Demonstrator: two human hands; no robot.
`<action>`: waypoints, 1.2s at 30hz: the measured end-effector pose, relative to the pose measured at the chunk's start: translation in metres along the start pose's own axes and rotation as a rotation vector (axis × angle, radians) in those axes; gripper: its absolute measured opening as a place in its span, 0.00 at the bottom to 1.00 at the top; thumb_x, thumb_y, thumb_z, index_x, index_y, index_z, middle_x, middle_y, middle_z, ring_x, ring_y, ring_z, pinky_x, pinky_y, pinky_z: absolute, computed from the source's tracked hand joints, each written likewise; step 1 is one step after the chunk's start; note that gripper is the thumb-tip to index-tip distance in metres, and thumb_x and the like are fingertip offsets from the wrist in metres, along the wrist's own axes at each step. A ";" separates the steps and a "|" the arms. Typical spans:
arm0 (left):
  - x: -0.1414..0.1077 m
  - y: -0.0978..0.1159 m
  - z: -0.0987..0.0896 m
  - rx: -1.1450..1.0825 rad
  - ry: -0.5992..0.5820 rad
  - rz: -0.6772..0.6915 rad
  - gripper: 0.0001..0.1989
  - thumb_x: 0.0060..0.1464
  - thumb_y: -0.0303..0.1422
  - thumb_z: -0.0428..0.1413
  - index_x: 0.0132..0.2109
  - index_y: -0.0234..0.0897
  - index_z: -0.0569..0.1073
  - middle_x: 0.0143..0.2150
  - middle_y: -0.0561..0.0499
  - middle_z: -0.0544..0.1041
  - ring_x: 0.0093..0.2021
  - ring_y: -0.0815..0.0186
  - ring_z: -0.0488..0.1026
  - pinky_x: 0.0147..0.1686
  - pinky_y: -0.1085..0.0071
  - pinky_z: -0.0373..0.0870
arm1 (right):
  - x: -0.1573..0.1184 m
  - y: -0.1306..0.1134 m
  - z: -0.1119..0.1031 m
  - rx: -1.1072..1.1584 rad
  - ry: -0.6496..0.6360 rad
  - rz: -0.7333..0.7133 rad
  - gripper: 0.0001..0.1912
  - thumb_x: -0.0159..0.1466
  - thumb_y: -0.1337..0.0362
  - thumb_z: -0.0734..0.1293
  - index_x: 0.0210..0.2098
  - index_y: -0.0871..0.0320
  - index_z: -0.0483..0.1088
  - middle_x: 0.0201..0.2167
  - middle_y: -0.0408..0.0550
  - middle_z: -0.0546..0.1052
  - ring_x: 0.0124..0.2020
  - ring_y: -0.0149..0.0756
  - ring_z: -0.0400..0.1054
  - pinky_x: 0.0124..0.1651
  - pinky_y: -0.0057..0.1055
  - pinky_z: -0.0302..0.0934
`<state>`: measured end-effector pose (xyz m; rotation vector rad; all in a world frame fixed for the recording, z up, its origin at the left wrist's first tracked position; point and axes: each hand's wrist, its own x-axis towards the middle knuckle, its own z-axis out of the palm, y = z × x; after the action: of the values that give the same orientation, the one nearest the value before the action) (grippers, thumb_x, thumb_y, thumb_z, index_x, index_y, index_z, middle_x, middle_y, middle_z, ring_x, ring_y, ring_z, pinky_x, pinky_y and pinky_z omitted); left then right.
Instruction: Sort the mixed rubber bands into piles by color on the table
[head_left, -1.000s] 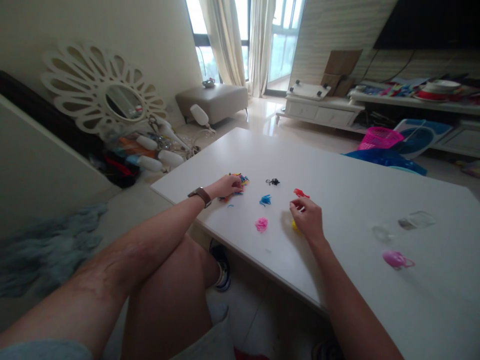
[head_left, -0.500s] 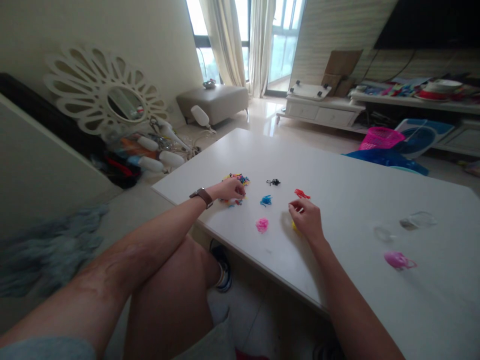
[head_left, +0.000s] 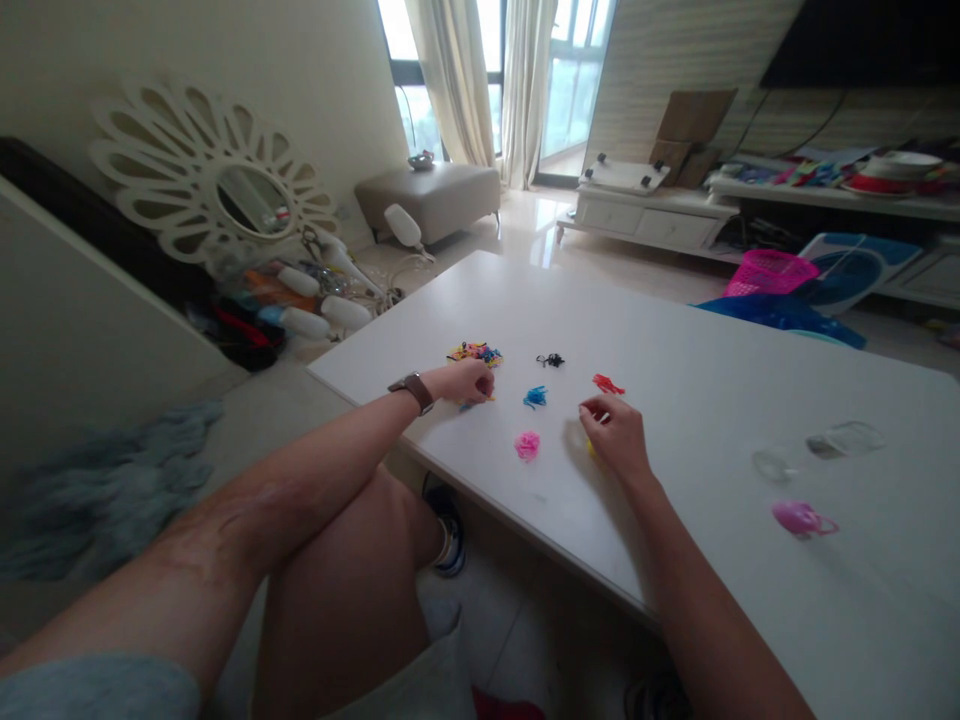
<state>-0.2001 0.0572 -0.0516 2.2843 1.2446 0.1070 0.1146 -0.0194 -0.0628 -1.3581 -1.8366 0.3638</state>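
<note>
- Wearing a brown-strapped watch (head_left: 416, 391) on that wrist, I have my left hand (head_left: 472, 382) low over the near left part of the white table (head_left: 675, 350), fingers curled in toward the thumb; I cannot tell whether anything is pinched between them.
- Just beyond those knuckles lies the mixed pile (head_left: 476, 353) of thin, stringy pieces in many colours, with a few more bits partly hidden beneath my hand.
- To the right of it, well apart from one another, sit a pink clump (head_left: 527, 446) nearest me, a blue clump (head_left: 535, 397) behind that, and a black clump (head_left: 553, 360) farthest off.
- Next comes my right hand (head_left: 613, 432), its thumb and fingertips drawn close together; I cannot tell if they grip something.
- Below it a yellow clump (head_left: 591, 449) shows only in part, while a red clump (head_left: 607, 384) lies just past my knuckles.
- Far to the right, near one another, are a clear round piece (head_left: 772, 466), a pinkish-purple object (head_left: 799, 518) with a loop, and a clear container (head_left: 851, 440) on its side.
</note>
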 end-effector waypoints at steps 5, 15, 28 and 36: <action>-0.001 0.003 -0.002 -0.088 -0.020 -0.033 0.01 0.45 0.28 0.60 0.29 0.35 0.76 0.24 0.54 0.74 0.25 0.70 0.68 0.27 0.75 0.60 | 0.000 0.000 0.000 0.007 -0.007 0.003 0.07 0.59 0.64 0.64 0.27 0.57 0.74 0.26 0.44 0.76 0.26 0.34 0.67 0.35 0.31 0.61; -0.002 0.019 -0.013 -0.135 0.068 -0.051 0.02 0.47 0.29 0.59 0.30 0.35 0.73 0.24 0.54 0.72 0.24 0.71 0.67 0.25 0.76 0.60 | 0.001 -0.001 -0.001 0.020 -0.008 0.008 0.07 0.58 0.64 0.64 0.27 0.57 0.73 0.26 0.44 0.76 0.26 0.34 0.67 0.34 0.31 0.61; -0.004 0.029 -0.010 -0.707 0.080 -0.084 0.09 0.45 0.32 0.65 0.33 0.33 0.75 0.32 0.50 0.79 0.32 0.70 0.73 0.34 0.75 0.69 | 0.001 -0.004 -0.001 0.019 -0.036 -0.008 0.07 0.58 0.65 0.64 0.27 0.57 0.73 0.25 0.45 0.76 0.26 0.34 0.67 0.33 0.31 0.61; 0.001 0.033 -0.004 -0.882 0.077 -0.108 0.15 0.44 0.37 0.68 0.36 0.32 0.77 0.37 0.47 0.79 0.38 0.68 0.75 0.42 0.70 0.72 | 0.000 -0.006 0.001 0.058 -0.088 -0.053 0.07 0.59 0.66 0.64 0.28 0.57 0.73 0.26 0.45 0.75 0.26 0.34 0.67 0.33 0.31 0.61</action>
<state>-0.1758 0.0452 -0.0325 1.4558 1.0563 0.5831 0.1096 -0.0218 -0.0596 -1.2699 -1.9151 0.4521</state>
